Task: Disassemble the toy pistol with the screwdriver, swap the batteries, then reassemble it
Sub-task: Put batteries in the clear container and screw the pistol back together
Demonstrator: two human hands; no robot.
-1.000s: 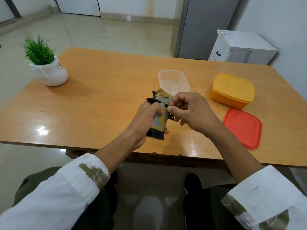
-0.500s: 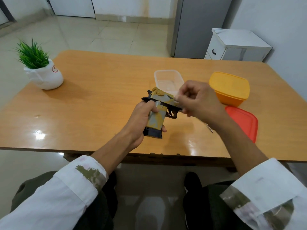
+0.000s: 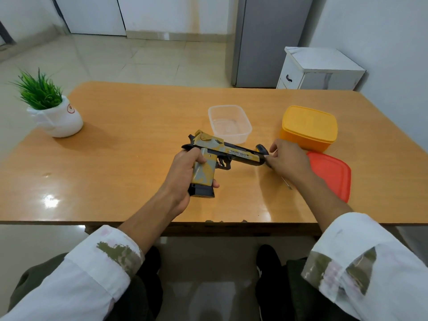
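The toy pistol [image 3: 231,152] is yellow and grey camouflage with a black base. It is held just above the wooden table [image 3: 129,163], barrel pointing right. My left hand [image 3: 183,172] is wrapped around its grip. My right hand [image 3: 287,163] is at the muzzle end, fingers curled over the screwdriver. The screwdriver's black and yellow handle end [image 3: 261,148] sticks out beyond the fingers. Its thin metal shaft [image 3: 286,183] shows below the hand, close to the table. The middle of the screwdriver is hidden under the hand.
A clear empty plastic tub [image 3: 229,123] stands behind the pistol. A closed yellow box [image 3: 309,127] sits to the right, with a red lid [image 3: 331,174] lying flat in front of it. A potted plant [image 3: 53,112] is at the far left. The table's near edge is close to my wrists.
My right hand has left the pistol's top and moved right to the screwdriver by the red lid. My left hand has turned the pistol so that the whole barrel shows.
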